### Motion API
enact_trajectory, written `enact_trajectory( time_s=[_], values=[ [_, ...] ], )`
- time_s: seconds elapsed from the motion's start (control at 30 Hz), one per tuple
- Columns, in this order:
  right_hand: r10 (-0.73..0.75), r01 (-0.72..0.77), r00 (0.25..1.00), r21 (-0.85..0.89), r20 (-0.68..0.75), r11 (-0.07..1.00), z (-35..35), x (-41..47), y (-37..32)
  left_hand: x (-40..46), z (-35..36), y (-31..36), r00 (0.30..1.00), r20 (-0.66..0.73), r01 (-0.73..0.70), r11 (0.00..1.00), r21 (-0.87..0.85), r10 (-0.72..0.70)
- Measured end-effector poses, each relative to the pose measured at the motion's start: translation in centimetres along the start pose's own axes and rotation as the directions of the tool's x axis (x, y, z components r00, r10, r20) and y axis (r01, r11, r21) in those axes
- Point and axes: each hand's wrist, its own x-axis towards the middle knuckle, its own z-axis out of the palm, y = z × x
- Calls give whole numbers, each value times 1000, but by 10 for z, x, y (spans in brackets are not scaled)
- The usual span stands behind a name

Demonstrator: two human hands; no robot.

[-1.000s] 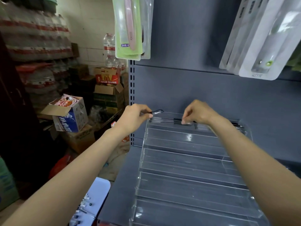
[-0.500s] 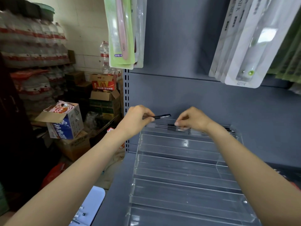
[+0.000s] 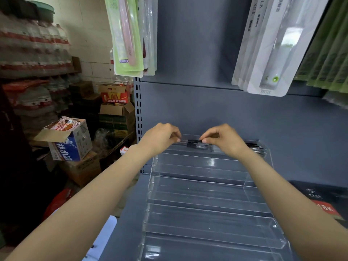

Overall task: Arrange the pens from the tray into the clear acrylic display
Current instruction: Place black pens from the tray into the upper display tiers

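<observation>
Both hands meet over the top tier of the stepped clear acrylic display point(image 3: 207, 194) on the grey metal shelf point(image 3: 124, 213). The left hand point(image 3: 160, 137) and right hand point(image 3: 224, 138), fingers curled, each pinch one end of a slim black pen point(image 3: 191, 141), held level just above the uppermost trough. More dark pens point(image 3: 255, 146) lie in that trough at right.

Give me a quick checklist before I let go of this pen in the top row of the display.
1. Pen pinched at both ends by left hand and right hand: ok.
2. Pen lies level along the top tier of the acrylic display: ok.
3. Pen fully seated in the tier: cannot tell.
4. Other pens already in that tier, off to the right: ok.
5. Lower tiers free for more pens: ok.
</observation>
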Motion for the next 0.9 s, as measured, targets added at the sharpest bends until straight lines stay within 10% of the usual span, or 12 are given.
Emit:
enact_trajectory(
  time_s=[0.9],
  values=[
    [-2, 17, 999, -304, 50, 953, 15, -7, -7, -16, 2, -5, 999, -9, -28, 962, 273, 32]
  ],
)
